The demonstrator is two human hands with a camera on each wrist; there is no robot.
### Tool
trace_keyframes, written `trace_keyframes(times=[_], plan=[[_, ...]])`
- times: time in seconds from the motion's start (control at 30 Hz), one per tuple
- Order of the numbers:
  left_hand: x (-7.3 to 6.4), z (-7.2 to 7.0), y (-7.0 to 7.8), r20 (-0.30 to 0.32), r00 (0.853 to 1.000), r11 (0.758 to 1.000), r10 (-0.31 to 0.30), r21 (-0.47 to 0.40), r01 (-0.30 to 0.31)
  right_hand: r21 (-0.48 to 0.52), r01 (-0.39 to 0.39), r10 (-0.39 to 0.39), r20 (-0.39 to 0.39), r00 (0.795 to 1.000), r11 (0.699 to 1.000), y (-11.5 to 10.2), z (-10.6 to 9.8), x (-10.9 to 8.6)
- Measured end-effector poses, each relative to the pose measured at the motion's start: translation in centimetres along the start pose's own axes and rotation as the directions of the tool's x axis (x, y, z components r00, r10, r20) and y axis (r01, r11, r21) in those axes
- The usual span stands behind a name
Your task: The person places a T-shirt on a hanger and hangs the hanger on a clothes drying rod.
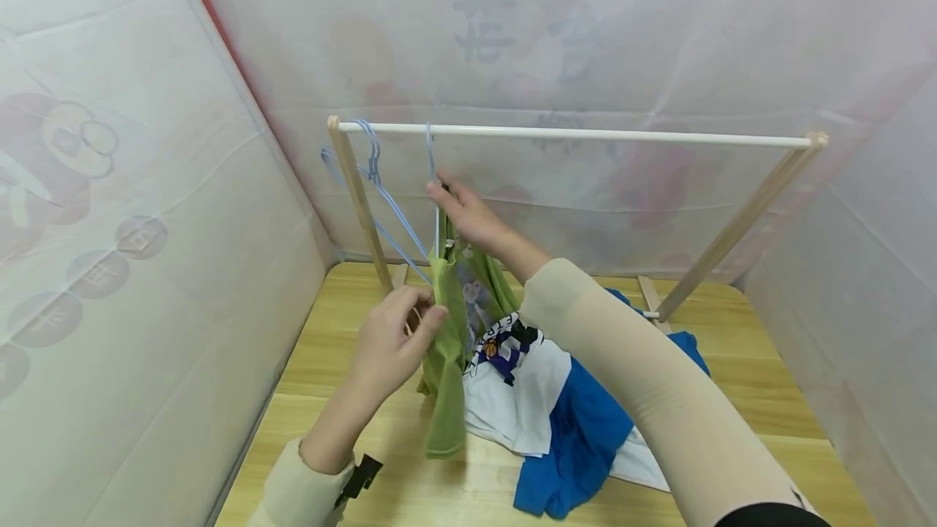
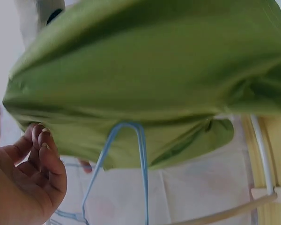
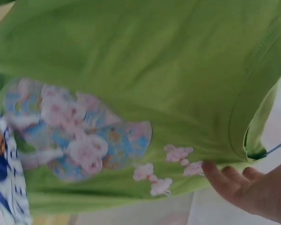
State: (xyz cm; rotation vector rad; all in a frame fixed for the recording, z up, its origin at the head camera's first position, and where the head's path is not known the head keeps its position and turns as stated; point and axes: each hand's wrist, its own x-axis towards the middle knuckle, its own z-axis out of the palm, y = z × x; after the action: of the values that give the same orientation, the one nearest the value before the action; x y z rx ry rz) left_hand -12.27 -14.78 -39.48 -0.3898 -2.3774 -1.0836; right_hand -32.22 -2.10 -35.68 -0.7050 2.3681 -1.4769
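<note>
A green T-shirt (image 1: 448, 348) with printed pink bears hangs on a light-blue hanger (image 1: 430, 149), whose hook is over the white rail (image 1: 586, 134). My right hand (image 1: 472, 214) is at the neckline by the hanger, fingers nearly straight; in the right wrist view its fingertips touch the shirt near the collar (image 3: 243, 126). On the near side, my left hand (image 1: 398, 336) stays beside the shirt's shoulder. Its fingers are loosely curled right at the cloth, with the thumb apart from them in the left wrist view.
More blue hangers (image 1: 375, 169) hang at the rail's left end, by the wooden post (image 1: 359, 202). A white and blue shirt (image 1: 586, 429) with a dark print lies crumpled on the wooden table (image 1: 761, 397). Cloth walls (image 1: 146, 283) stand at the left, back and right.
</note>
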Motion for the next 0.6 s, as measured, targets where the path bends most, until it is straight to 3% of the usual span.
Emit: trace_keyframes(times=[0.17,0.27,0.4,0.6], plan=[[1.0,-0.9,-1.1,-0.055,0.997,0.997,-0.052,-0.062,0.048,-0.166,0.058,-0.068,-0.056,0.996,0.984,0.0,-0.2,-0.8],[2.4,-1.4,-1.9,-0.058,0.992,0.988,-0.116,-0.112,0.109,-0.151,0.068,-0.080,-0.072,0.994,0.986,0.3,-0.4,-1.3],[4.9,-1.5,-3.2,-0.082,0.983,0.983,-0.161,-0.099,0.153,-0.090,0.088,-0.097,-0.096,0.991,0.992,1.4,-1.2,-2.4],[7.8,-0.4,-4.7,-0.133,0.968,0.977,-0.214,-0.044,0.210,-0.109,0.100,-0.110,-0.100,0.989,0.989,5.4,-3.2,-5.9]])
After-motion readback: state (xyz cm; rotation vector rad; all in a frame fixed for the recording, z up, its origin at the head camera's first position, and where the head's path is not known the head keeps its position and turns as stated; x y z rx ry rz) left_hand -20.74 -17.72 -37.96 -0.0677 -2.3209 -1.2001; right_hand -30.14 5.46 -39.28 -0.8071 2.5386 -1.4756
